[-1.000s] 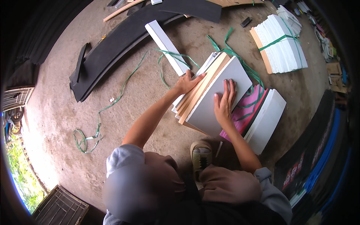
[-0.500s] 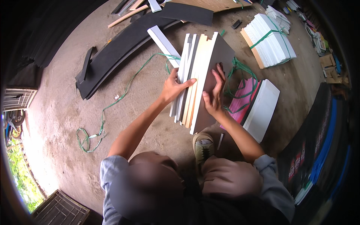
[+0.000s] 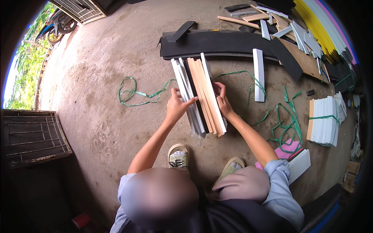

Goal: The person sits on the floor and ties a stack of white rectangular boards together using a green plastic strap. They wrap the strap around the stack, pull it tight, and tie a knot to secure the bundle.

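At both sides of the gathered, untied board stack (image 3: 204, 99), the left hand (image 3: 178, 106) and right hand (image 3: 224, 103) clasp it, loose green twine (image 3: 142, 94) to its left.

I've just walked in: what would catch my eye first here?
First, the stack of white, black and tan boards at centre, held between the left hand and the right hand. Beyond it lies a long black slab. At the right sits a mostly white bundle tied with green strap.
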Demonstrator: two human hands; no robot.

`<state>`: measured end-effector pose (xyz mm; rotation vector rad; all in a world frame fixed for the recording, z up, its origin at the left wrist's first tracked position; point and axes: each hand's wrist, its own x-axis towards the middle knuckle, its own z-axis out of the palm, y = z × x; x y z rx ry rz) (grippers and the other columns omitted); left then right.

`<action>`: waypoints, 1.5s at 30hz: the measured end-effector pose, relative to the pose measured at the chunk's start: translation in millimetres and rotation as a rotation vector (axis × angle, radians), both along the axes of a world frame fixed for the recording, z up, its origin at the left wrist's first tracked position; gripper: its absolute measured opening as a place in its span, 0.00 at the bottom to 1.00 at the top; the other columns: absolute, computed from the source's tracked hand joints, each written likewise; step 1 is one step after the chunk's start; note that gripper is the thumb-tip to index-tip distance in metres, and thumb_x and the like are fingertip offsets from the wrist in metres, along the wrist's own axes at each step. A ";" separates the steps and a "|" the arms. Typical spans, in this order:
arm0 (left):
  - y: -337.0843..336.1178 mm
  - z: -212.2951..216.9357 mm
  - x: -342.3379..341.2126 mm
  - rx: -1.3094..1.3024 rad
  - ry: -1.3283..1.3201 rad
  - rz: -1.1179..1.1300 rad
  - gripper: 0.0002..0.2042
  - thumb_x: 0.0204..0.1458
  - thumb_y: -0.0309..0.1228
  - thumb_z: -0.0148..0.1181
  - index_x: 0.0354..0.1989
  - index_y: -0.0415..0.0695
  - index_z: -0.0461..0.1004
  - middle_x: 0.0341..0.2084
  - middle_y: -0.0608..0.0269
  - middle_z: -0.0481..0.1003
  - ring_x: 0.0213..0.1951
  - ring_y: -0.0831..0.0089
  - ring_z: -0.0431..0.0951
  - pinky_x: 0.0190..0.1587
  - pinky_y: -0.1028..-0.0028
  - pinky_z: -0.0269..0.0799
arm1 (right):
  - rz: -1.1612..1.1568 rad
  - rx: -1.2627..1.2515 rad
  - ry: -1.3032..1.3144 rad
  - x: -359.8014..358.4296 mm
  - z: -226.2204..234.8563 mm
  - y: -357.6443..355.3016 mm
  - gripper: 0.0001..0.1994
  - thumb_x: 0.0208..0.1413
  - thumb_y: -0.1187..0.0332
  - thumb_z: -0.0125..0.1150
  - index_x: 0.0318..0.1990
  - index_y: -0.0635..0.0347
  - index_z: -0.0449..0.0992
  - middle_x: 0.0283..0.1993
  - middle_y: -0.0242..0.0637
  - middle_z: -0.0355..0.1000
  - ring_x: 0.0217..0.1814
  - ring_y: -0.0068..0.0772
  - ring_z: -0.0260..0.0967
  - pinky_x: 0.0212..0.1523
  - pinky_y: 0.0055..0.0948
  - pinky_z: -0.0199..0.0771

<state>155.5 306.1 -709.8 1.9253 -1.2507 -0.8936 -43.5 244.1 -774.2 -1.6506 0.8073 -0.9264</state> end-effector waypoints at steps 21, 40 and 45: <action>-17.8 2.8 -22.9 -0.104 0.108 -0.264 0.52 0.38 0.46 0.64 0.62 0.43 0.30 0.50 0.37 0.58 0.52 0.49 0.63 0.48 0.62 0.66 | -0.170 0.118 0.429 -10.2 89.9 4.0 0.33 0.47 0.52 0.58 0.51 0.72 0.55 0.45 0.56 0.67 0.48 0.46 0.67 0.47 0.35 0.66; 33.3 -47.5 -37.8 -0.715 -0.128 -0.440 0.47 0.24 0.30 0.75 0.48 0.49 0.40 0.51 0.41 0.46 0.54 0.48 0.55 0.49 0.57 0.68 | 0.080 0.036 0.316 -49.7 48.9 60.2 0.28 0.35 0.63 0.70 0.46 0.61 0.67 0.45 0.39 0.69 0.48 0.33 0.66 0.48 0.30 0.65; 31.2 -32.2 -38.2 -0.614 -0.144 -0.506 0.46 0.25 0.29 0.74 0.48 0.49 0.40 0.51 0.41 0.46 0.55 0.48 0.54 0.49 0.56 0.68 | 0.049 -0.052 0.412 -57.7 33.4 58.7 0.27 0.37 0.64 0.69 0.47 0.61 0.67 0.46 0.38 0.69 0.48 0.31 0.66 0.48 0.29 0.67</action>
